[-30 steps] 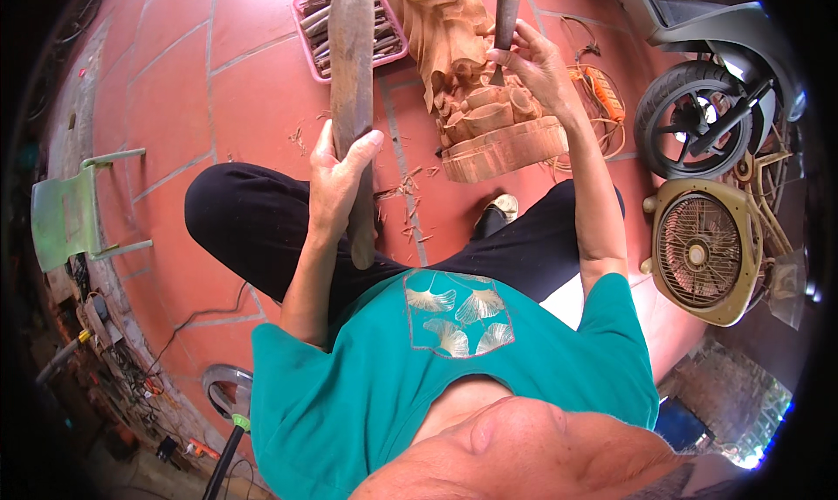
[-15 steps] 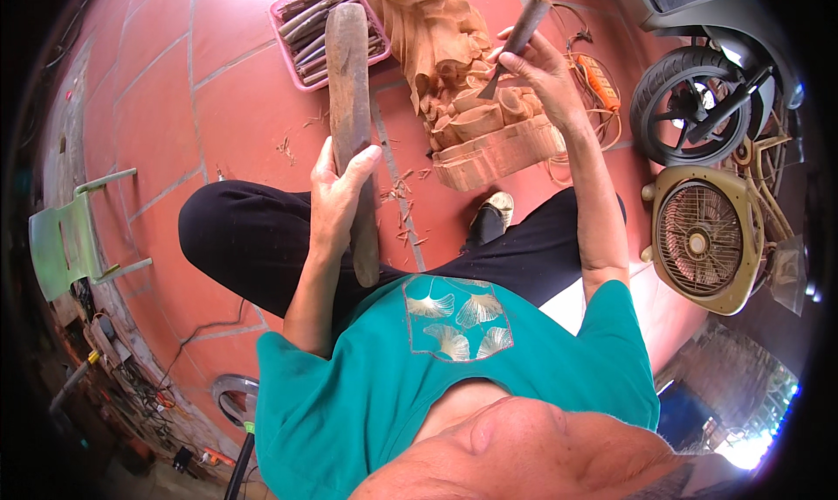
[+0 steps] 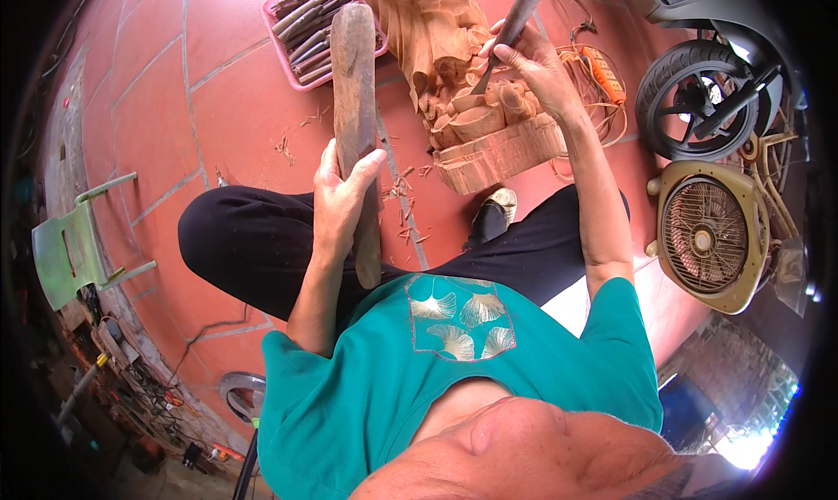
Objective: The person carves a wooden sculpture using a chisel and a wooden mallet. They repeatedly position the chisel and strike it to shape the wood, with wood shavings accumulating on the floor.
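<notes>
My left hand (image 3: pixel 342 194) is wrapped round a long wooden mallet (image 3: pixel 353 89), a worn, flattened club held lengthwise with its broad end pointing away from me. In my right hand (image 3: pixel 534 63) is a chisel (image 3: pixel 517 18) with a dark round handle. Its flared metal blade slants down to the left, and the tip meets or hovers just over the wood carving (image 3: pixel 476 120); I cannot tell which. The carving lies on the floor in front of me, reddish brown, with rounded shapes near its flat base and flowing folds farther off.
A pink basket (image 3: pixel 381 46) of several tools stands beyond the mallet. Wood shavings (image 3: pixel 403 186) lie on the red tiles. To the right are an orange power strip (image 3: pixel 602 74) with cords, a motorbike wheel (image 3: pixel 698 98) and a box fan (image 3: pixel 705 238). A green chair (image 3: pixel 65 260) stands left.
My right hand has moved slightly up and left, and the chisel has tilted, its blade now closer to the carving. The left hand still grips the mallet, nearly in place.
</notes>
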Tool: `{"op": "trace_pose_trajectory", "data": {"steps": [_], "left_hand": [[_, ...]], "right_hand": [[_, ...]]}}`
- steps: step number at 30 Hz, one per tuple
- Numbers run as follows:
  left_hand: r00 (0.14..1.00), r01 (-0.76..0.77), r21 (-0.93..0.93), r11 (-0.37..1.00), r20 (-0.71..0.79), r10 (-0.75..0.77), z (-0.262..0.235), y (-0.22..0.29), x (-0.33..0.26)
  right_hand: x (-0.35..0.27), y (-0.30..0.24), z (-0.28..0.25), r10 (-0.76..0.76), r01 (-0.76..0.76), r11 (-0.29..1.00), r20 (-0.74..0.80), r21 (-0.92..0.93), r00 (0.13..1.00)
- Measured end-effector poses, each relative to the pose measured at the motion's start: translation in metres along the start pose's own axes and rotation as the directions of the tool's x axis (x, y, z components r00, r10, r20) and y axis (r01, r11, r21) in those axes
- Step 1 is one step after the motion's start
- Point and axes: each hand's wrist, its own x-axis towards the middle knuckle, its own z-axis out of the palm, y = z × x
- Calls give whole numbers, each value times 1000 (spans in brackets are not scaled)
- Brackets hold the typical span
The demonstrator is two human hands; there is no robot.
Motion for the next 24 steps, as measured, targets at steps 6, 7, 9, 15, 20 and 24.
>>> {"op": "trace_pose_trajectory", "data": {"steps": [6,7,9,15,20,24], "left_hand": [[1000,-19,8,1000,-13,19,-1,-3,2],[1000,-22,8,1000,-13,22,-1,-3,2],[1000,-1,-1,1000,-7,1,0,0,1],[1000,-14,20,1000,-6,14,0,-6,2],[1000,-17,53,998,-7,18,0,-6,2],[1000,-23,57,998,2,23,-1,-5,2]], "right_hand": [[4,6,-6,69,-69,997,6,16,998],[6,8,-8,71,-72,997,26,0,997],[10,9,-9,68,-68,998,55,-4,996],[20,3,-2,74,-69,996,84,-59,994],[23,1,-2,108,-102,993,110,-55,988],[20,7,-7,154,-156,988,69,15,986]]}}
